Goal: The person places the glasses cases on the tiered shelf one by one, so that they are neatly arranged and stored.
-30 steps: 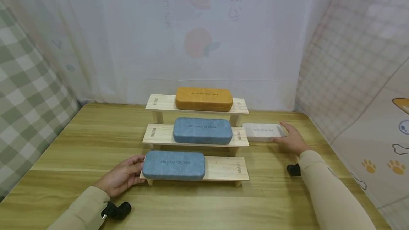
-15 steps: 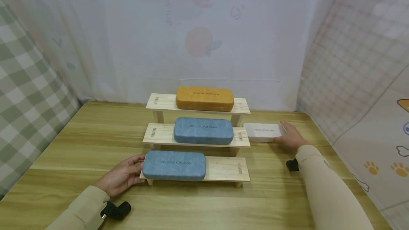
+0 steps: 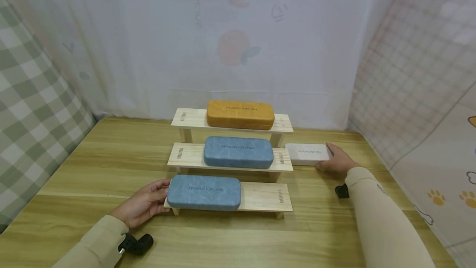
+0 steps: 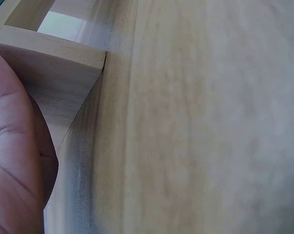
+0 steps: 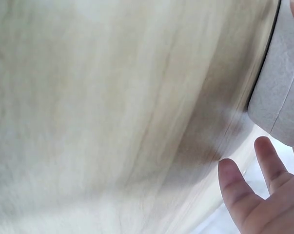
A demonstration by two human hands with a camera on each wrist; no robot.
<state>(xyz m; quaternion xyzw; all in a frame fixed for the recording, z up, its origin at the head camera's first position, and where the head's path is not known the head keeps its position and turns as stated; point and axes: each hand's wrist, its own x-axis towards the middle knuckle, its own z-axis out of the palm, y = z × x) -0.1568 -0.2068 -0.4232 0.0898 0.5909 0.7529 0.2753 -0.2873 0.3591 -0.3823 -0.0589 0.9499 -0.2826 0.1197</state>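
Observation:
A three-tier wooden display stand (image 3: 265, 197) holds hard glasses cases. The blue case (image 3: 204, 192) on the lowest tier sits at its left end; another blue case (image 3: 238, 152) lies on the middle tier and a mustard-yellow case (image 3: 241, 115) on top. My left hand (image 3: 143, 204) grips the left end of the lowest tier, beside the blue case; its fingertips are partly hidden. On the table right of the stand lies a white glasses case (image 3: 308, 154). My right hand (image 3: 337, 161) holds its right end between thumb and fingers, two fingers spread free in the right wrist view.
The stand is on a wood-grain table (image 3: 223, 243). A white printed cloth (image 3: 148, 61) hangs behind it, with a green checked cloth (image 3: 33, 106) at left and a paw-print cloth (image 3: 424, 135) at right. Black wrist mounts (image 3: 137, 245) stick out below the sleeves.
The view has shifted slightly, so the stand and white case appear a little further right. My hands keep their places at the stand and the white case.

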